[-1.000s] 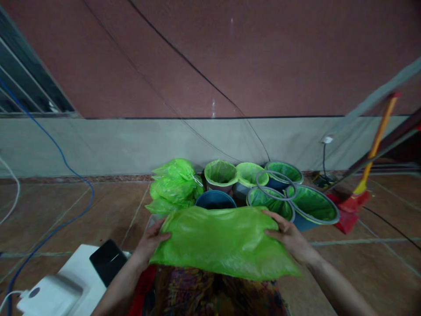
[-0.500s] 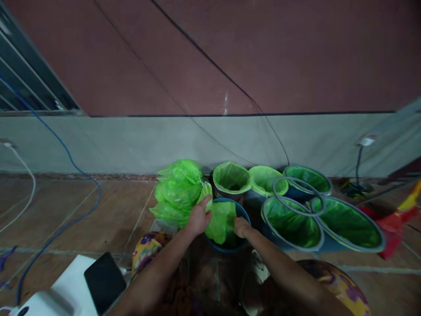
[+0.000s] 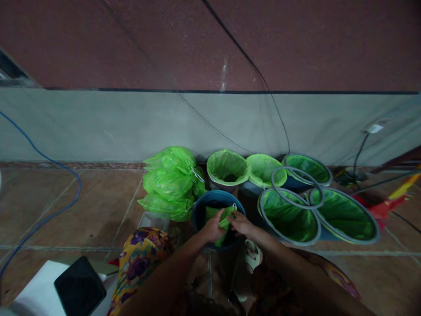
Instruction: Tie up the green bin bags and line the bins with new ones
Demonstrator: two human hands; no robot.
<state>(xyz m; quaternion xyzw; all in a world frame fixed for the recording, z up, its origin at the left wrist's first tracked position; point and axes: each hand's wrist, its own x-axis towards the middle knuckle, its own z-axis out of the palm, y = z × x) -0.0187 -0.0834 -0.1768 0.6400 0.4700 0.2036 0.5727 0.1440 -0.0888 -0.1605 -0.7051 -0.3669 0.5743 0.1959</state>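
Both hands meet over the blue bin (image 3: 201, 198) in front of me, gripping one green plastic bag (image 3: 226, 215). My left hand (image 3: 214, 227) is closed on the bag's left side. My right hand (image 3: 241, 223) pinches its right side near a small white tie. The lower part of the bag hangs inside the bin. To the left lies a pile of bunched green bags (image 3: 169, 182) with white ties. Behind the bin stands a bin lined with green plastic (image 3: 226, 169).
Several lined bins stand to the right, including a large one (image 3: 289, 219); two loose grey rings (image 3: 297, 204) rest across them. A clear plastic box (image 3: 153, 220) sits at left. A phone (image 3: 80, 287) lies on a white surface. A blue cable (image 3: 52, 160) crosses the floor.
My left hand has come away from the bag pile, moving right and down to meet my right hand over the bin. The bag is now gathered between both hands. The view has shifted.
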